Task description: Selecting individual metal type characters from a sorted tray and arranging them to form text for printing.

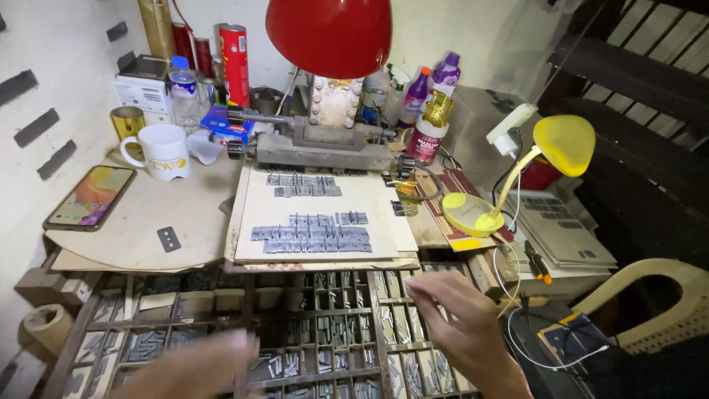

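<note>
While both hands hover over the type case (pixel 325 336), motion blur eats much of the detail. The left hand (pixel 196 369), at about seven o'clock, is a smear cut off by the bottom edge; I cannot tell whether its fingers are spread or pinching. The right hand (pixel 461 329), at five o'clock, is clearer: fingers (pixel 428 288) loosely spread and reaching toward ten o'clock, nothing visibly between them. Metal sorts (pixel 332 355) lie in the compartments beneath, though the case's lower rows run out of frame and both hands hide parts of it. At twelve o'clock from the case, set lines of type (pixel 314 236) rest on a board (pixel 247 222). A red lampshade (pixel 329 33) hangs at the top, its upper part cropped, masking the top of the press (pixel 321 144) behind. A phone (pixel 88 198) and mug (pixel 166 151) sit at ten o'clock.
</note>
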